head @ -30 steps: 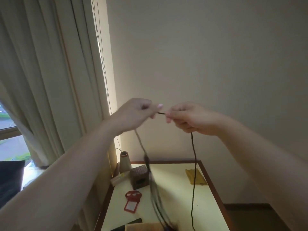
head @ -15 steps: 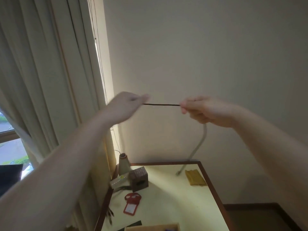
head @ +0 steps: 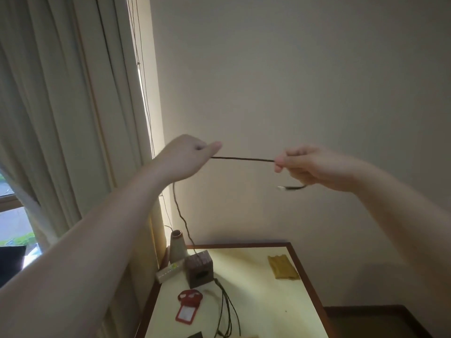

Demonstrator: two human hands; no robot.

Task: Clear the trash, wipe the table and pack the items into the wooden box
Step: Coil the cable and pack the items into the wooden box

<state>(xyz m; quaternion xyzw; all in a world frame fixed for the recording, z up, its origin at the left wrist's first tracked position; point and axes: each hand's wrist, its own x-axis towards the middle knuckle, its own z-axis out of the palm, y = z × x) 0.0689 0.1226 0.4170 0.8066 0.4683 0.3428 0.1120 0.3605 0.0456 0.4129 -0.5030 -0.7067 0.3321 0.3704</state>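
- The left hand [head: 185,156] is closing into a loose fist, thumb pressing on the dark cord [head: 241,159] and pinching it.
- The right hand [head: 310,167] is pinching the same cord between thumb and fingertips, the other fingers curling under.
- Both hands are hovering high above the worktop [head: 256,296], well apart from each other, in front of a bare wall.
- Between the hands the cord is stretching taut, its long axis running nearly level from left to right, dipping slightly toward the right hand.
- Below the right hand a short end of cord is sticking out toward the left, its pale tip blurred.
- Below the left hand the cord is hanging down in a wavy line, passing in front of a small wooden block with a hole [head: 199,270], and its strands are trailing across the worktop toward the near edge.
- Beneath the left hand, a cone-shaped spool [head: 177,247] is standing upright at the worktop's far left corner, with a pale roll [head: 169,272] lying just beside the block.
- Nearer than the block, a red tag [head: 189,306] is lying flat.
- Below the right hand, a yellow cloth [head: 283,267] is lying near the worktop's right rim.
- Whether the block's hole is holding anything cannot be told.
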